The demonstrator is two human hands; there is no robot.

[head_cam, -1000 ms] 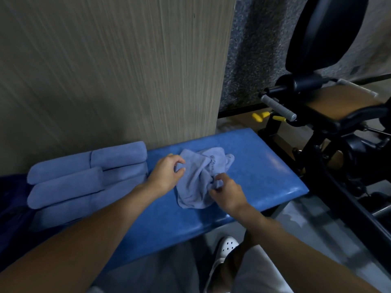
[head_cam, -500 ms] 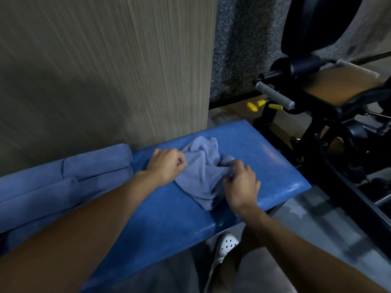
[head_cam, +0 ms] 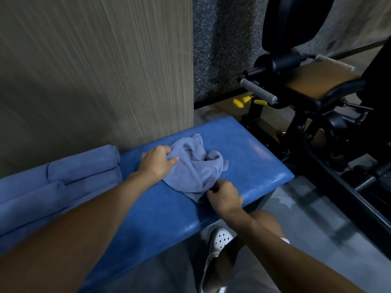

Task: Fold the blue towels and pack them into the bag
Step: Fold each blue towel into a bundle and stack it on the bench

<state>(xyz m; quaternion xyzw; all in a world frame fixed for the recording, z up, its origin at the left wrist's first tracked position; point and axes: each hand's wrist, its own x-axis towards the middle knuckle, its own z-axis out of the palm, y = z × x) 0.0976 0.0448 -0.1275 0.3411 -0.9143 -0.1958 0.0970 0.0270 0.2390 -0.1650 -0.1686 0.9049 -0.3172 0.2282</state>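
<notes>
A crumpled blue towel (head_cam: pixel 195 166) lies on the blue padded bench (head_cam: pixel 254 163). My left hand (head_cam: pixel 157 163) grips the towel's upper left edge, thumb over the cloth. My right hand (head_cam: pixel 225 197) pinches the towel's lower corner near the bench's front edge. Several rolled blue towels (head_cam: pixel 69 178) lie stacked at the left end of the bench. No bag is in view.
A wood-grain panel (head_cam: pixel 95 70) rises behind the bench. Black gym equipment (head_cam: pixel 317 98) with a grey handle (head_cam: pixel 258 90) and yellow knobs (head_cam: pixel 240 102) stands to the right. My white shoe (head_cam: pixel 220 242) is on the grey floor below the bench.
My right hand has slid down the towel to its lower corner near the front edge. My left hand keeps its hold on the upper left edge.
</notes>
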